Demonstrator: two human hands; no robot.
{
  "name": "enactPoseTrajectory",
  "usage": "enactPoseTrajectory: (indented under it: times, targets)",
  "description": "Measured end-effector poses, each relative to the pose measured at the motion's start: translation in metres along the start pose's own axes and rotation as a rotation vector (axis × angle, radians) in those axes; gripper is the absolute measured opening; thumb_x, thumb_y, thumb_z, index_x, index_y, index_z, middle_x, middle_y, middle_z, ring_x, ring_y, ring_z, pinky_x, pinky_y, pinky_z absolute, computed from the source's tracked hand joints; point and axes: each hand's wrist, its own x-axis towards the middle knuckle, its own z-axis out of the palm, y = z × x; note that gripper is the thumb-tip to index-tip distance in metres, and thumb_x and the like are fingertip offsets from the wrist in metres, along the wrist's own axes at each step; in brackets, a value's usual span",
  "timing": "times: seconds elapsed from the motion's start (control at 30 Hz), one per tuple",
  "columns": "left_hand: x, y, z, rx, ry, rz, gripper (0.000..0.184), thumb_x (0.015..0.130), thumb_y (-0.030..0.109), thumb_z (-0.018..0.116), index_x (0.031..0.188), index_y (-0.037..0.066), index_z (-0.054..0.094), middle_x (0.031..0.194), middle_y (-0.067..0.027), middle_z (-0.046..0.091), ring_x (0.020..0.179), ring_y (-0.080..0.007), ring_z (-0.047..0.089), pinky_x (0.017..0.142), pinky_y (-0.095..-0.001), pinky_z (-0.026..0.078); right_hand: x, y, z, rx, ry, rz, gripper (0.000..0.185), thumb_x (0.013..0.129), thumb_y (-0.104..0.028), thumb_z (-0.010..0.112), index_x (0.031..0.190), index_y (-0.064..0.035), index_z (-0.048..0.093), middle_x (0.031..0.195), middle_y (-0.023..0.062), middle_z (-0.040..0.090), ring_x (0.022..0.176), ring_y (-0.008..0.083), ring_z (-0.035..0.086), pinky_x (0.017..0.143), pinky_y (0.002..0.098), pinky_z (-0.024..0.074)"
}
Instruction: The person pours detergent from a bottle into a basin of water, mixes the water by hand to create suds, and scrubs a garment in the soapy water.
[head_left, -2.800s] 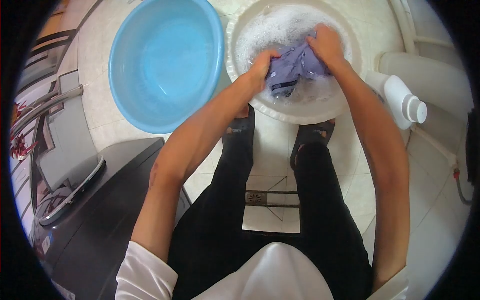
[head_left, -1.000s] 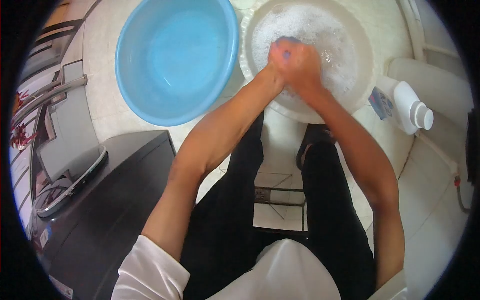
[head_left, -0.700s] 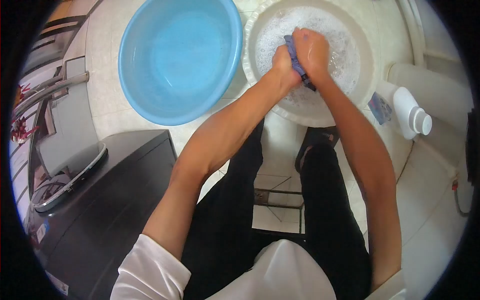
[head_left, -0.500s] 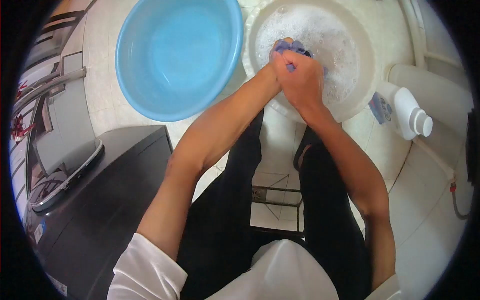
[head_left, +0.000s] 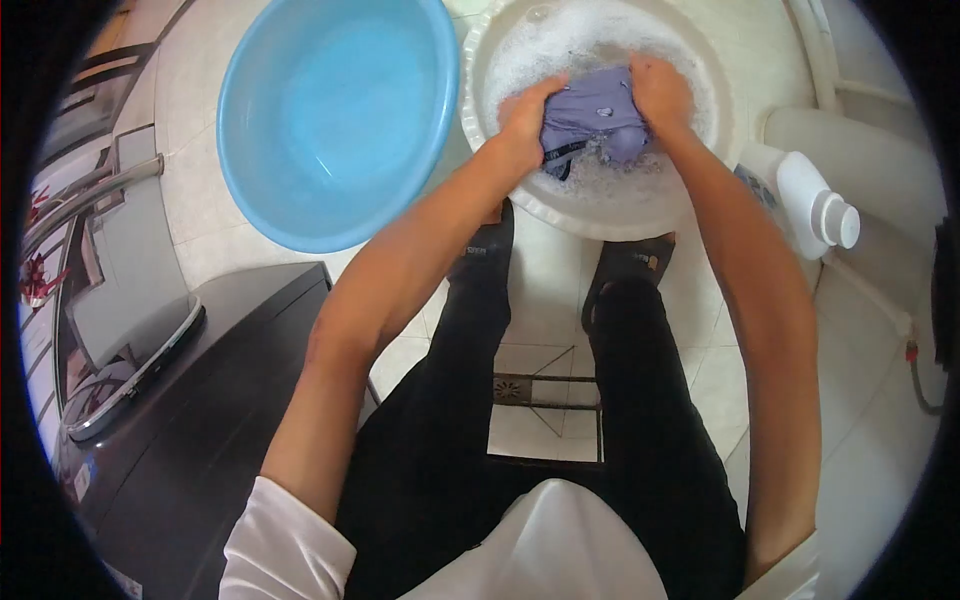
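Wet purple underpants (head_left: 592, 105) with a dark lettered band are spread between my hands, low over the white basin (head_left: 560, 217). The band hangs at the lower left, near the water. My left hand (head_left: 525, 118) grips the left edge, thumb on top. At the right edge, my right hand (head_left: 662, 95) is closed on the cloth, its fingers partly hidden. Foamy water (head_left: 620, 25) fills the basin around the cloth, with bubbles thickest at the far side.
Left of the white basin stands a blue basin (head_left: 300, 215). A white bottle (head_left: 805, 200) with a capped top is on the right, near a pipe and hose (head_left: 922, 390). A dark glossy appliance (head_left: 220, 390) is at my left, and slippers (head_left: 635, 265) are on my feet.
My hands were together, squeezing the bunched purple cloth. Now they have moved apart, with the cloth spread open between them. The view has shifted slightly.
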Motion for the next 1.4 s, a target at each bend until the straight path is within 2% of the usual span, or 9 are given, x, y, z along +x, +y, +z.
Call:
enactPoseTrajectory:
  times: [0.17,0.27,0.43,0.6,0.7,0.87,1.07,1.27,1.4]
  targets:
    - [0.002,-0.007,-0.003,0.534,0.285,0.268,0.048,0.078,0.013,0.079,0.113,-0.006,0.054,0.103,-0.0208,0.064,0.095,-0.0308,0.066,0.078,-0.0465,0.058,0.003,0.004,0.003,-0.076,-0.059,-0.050,0.061,0.091,-0.056,0.049,0.116,-0.0030,0.067,0.115,0.0237,0.067,0.109,0.0420,0.063,0.094,0.0488,0.0485]
    - [-0.003,-0.013,0.012,0.331,0.493,0.261,0.055,0.077,0.009,0.080,0.118,-0.008,0.048,0.104,-0.0207,0.062,0.090,-0.0318,0.067,0.072,-0.0476,0.059,-0.014,-0.001,-0.008,0.125,-0.027,-0.146,0.059,0.090,-0.053,0.055,0.119,-0.0028,0.064,0.115,0.0232,0.067,0.110,0.0411,0.062,0.094,0.0468,0.0483]
    - [0.009,-0.019,-0.003,0.278,0.315,0.158,0.053,0.081,0.008,0.076,0.120,-0.009,0.045,0.107,-0.0215,0.060,0.094,-0.0323,0.066,0.073,-0.0511,0.057,-0.017,0.010,-0.014,0.116,-0.246,-0.418,0.043,0.090,-0.039,0.063,0.114,-0.0025,0.065,0.117,0.0224,0.066,0.108,0.0400,0.062,0.095,0.0475,0.0472]
    - [0.012,-0.036,0.012,0.384,0.467,0.293,0.041,0.085,0.005,0.069,0.120,-0.004,0.049,0.112,-0.0192,0.061,0.098,-0.0338,0.065,0.077,-0.0544,0.056,-0.019,0.033,0.027,-0.008,0.146,-0.568,0.038,0.091,-0.034,0.060,0.109,-0.0007,0.063,0.107,0.0228,0.067,0.099,0.0443,0.062,0.091,0.0495,0.0489]
    - [0.006,-0.032,0.026,0.229,0.494,0.159,0.036,0.091,0.014,0.059,0.124,0.001,0.051,0.117,-0.0159,0.062,0.104,-0.0356,0.063,0.086,-0.0599,0.051,-0.012,0.001,0.022,0.145,-0.064,-0.137,0.041,0.089,-0.038,0.062,0.108,-0.0016,0.065,0.101,0.0226,0.068,0.096,0.0451,0.063,0.087,0.0490,0.0502]
    - [-0.007,-0.015,0.024,-0.232,-0.137,-0.183,0.062,0.090,0.059,0.040,0.132,0.014,0.054,0.130,-0.0134,0.058,0.121,-0.0335,0.053,0.108,-0.0525,0.036,-0.059,-0.057,-0.014,0.323,-0.141,-0.330,0.039,0.087,-0.042,0.063,0.095,-0.0052,0.070,0.092,0.0251,0.068,0.090,0.0440,0.065,0.081,0.0502,0.0516]
    - [0.047,-0.006,-0.031,-0.158,-0.818,-0.111,0.057,0.095,0.055,0.036,0.129,0.013,0.056,0.128,-0.0118,0.061,0.118,-0.0323,0.056,0.106,-0.0516,0.040,-0.110,-0.092,-0.025,0.241,-0.150,-0.465,0.039,0.089,-0.045,0.060,0.084,-0.0084,0.071,0.080,0.0217,0.068,0.076,0.0431,0.065,0.071,0.0507,0.0520]
    - [-0.033,-0.011,0.038,-0.076,-0.121,-0.167,0.054,0.099,0.051,0.033,0.125,0.012,0.059,0.125,-0.0102,0.063,0.116,-0.0311,0.059,0.103,-0.0506,0.043,-0.037,-0.074,0.012,0.215,0.136,-0.346,0.037,0.088,-0.041,0.059,0.081,-0.0066,0.071,0.079,0.0222,0.067,0.074,0.0442,0.064,0.069,0.0508,0.0507]
    - [-0.021,-0.009,0.038,-0.124,-0.246,-0.156,0.051,0.099,0.048,0.038,0.124,0.010,0.060,0.126,-0.0122,0.063,0.119,-0.0302,0.058,0.104,-0.0524,0.043,-0.037,-0.074,-0.002,0.280,0.083,-0.282,0.031,0.084,-0.038,0.059,0.084,-0.0112,0.075,0.084,0.0183,0.070,0.077,0.0409,0.066,0.070,0.0493,0.0538]
